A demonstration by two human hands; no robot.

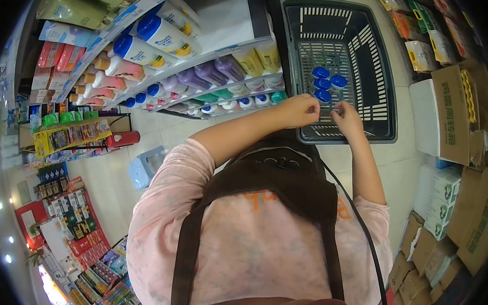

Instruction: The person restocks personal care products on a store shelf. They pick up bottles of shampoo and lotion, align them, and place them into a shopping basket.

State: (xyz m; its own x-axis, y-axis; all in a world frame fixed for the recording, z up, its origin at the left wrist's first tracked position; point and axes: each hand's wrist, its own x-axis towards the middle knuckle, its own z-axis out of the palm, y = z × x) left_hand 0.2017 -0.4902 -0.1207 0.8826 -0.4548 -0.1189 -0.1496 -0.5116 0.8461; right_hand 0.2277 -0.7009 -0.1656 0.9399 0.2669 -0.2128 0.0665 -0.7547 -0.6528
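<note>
Both hands are over the near end of a dark plastic shopping basket (390, 119). Several blue-capped bottles (322, 95) stand grouped inside it, caps up. My left hand (305, 111) is at the basket's near left side, just below the bottles, its fingers curled; whether something small is in them cannot be told. My right hand (346, 117) is a little to the right, thumb and fingertips close together near the lowest bottles. No object shows plainly in it. A narrow gap parts the two hands.
Shelves (216, 52) at the left hold white bottles with blue caps (139, 53), purple bottles (194, 77) and yellow ones (249, 60). A light blue plastic stool (146, 167) is on the tiled floor. Cardboard boxes (451, 119) and hanging packets (421, 56) line the right side.
</note>
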